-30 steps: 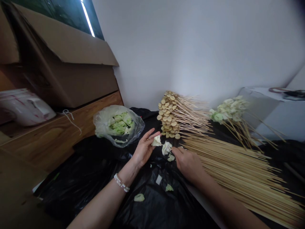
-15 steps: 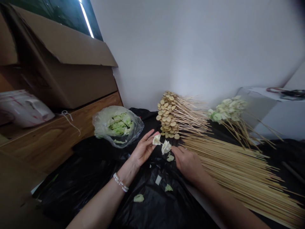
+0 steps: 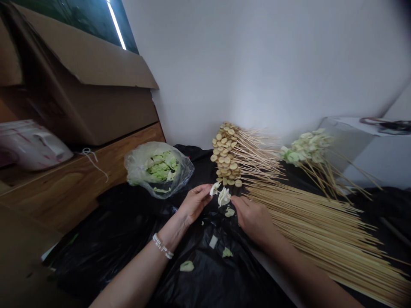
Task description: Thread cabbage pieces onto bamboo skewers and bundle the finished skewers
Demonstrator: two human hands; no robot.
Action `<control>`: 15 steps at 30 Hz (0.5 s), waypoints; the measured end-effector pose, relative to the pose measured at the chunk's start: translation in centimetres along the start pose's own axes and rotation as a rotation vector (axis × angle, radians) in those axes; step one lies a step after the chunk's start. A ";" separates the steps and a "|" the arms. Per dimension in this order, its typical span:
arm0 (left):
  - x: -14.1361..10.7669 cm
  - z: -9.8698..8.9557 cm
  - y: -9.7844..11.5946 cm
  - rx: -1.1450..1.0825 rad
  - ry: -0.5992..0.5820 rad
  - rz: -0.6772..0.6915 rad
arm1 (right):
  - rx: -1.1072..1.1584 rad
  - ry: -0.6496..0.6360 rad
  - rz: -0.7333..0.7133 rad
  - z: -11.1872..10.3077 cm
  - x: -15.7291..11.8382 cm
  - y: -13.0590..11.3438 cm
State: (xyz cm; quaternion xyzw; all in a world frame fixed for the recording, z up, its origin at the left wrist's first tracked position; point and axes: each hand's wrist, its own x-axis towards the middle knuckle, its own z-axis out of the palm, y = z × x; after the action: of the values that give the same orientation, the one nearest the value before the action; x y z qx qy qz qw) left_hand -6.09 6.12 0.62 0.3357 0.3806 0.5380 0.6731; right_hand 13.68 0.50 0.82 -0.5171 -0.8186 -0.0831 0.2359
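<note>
Inside a plastic bag (image 3: 136, 164), torn cabbage (image 3: 159, 166)

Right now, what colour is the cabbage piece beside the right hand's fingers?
The cabbage piece is creamy white, shown best in the head view.

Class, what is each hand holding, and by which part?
The left hand pinches a cabbage piece's edge; the right hand seems to pinch a bamboo skewer's shaft.
</note>
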 end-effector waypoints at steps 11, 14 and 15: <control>-0.6 0.7 -0.1 0.132 -0.103 0.007 | -0.037 -0.008 -0.004 -0.2 0.1 0.0; -0.7 1.1 -0.2 0.247 -0.068 0.101 | -0.044 0.046 0.039 -0.5 0.3 0.9; -0.8 1.2 -0.3 0.324 -0.070 0.153 | -0.048 0.068 0.063 -0.6 0.4 1.2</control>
State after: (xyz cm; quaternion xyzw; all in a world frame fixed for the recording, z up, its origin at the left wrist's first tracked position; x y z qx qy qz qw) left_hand -5.06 5.21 1.08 0.4863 0.4120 0.5072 0.5800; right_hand 14.79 1.15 1.36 -0.5451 -0.7911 -0.1128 0.2535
